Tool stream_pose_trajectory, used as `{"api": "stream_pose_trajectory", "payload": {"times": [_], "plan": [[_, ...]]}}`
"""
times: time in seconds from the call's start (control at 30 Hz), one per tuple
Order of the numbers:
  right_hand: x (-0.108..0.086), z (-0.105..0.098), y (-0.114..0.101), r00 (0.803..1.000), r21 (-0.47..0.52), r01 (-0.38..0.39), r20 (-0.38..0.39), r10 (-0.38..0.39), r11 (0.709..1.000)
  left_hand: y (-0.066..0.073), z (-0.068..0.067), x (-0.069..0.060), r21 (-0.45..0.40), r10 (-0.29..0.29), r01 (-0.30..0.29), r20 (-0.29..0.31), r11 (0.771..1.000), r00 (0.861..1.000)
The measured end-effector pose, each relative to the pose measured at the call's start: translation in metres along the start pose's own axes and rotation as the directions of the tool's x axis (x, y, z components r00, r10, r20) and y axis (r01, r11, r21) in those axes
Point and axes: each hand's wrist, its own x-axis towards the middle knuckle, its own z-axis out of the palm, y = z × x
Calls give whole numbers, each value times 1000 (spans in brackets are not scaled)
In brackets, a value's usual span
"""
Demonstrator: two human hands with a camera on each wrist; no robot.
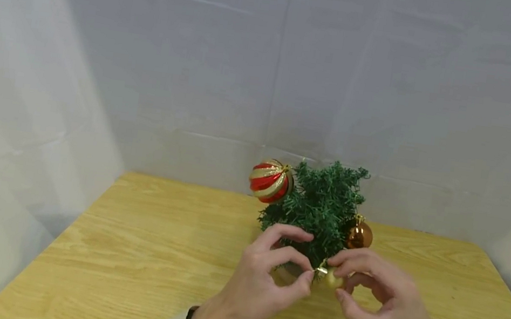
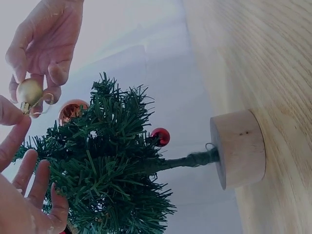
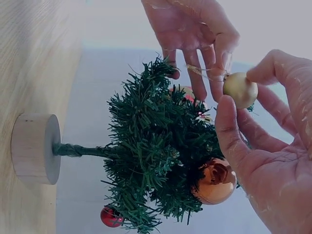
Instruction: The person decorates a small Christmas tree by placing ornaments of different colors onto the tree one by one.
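Note:
A small matte gold bauble [image 3: 240,90] is held in front of a little artificial Christmas tree [image 1: 325,202]. My right hand [image 1: 387,303] pinches the bauble's round body between thumb and fingers. At its metal cap and thin gold loop, my left hand [image 1: 264,275] pinches with thumb and index finger, the other fingers spread. Both hands are above the table, on the near side of the tree. In the left wrist view the bauble [image 2: 29,91] hangs cap down between the two hands, apart from the branches.
On the tree hang a large red-and-gold striped bauble [image 1: 271,181] at left, a shiny copper bauble [image 1: 360,235] at right and a small red bauble [image 3: 111,217] low down. Its round wooden base [image 2: 240,148] stands on the wooden table [image 1: 139,252]. White sheeting [image 1: 229,68] surrounds the table.

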Motion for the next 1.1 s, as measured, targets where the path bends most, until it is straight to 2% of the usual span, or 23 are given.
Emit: {"api": "stream_pose_trajectory", "payload": {"times": [0.2, 0.4, 0.6, 0.73, 0.9, 1.0, 1.1], "plan": [[1, 3, -1, 994, -32, -110, 4, 110, 993, 0, -1, 0, 21, 9, -9, 3, 1000, 1000], [1, 7, 5, 997, 7, -73, -17, 73, 997, 0, -1, -1, 44, 14, -14, 0, 999, 1000], [3, 9, 4, 993, -19, -115, -32, 115, 993, -1, -3, -2, 45, 15, -14, -8, 999, 1000], [3, 10, 7, 996, -13, -79, -35, 78, 997, -2, -5, -3, 30, 6, -6, -8, 1000, 1000], [3, 11, 9, 999, -132, -27, -33, 22, 991, -2, -8, -4, 7, 1, -1, -4, 1000, 1000], [6, 12, 5, 1000, -208, -12, -19, 8, 978, -3, -9, -3, 19, 19, -19, -7, 1000, 1000], [8, 13, 3, 999, -253, 14, -24, -21, 967, -3, -9, -1, 89, 78, -76, -24, 993, 997]]}}
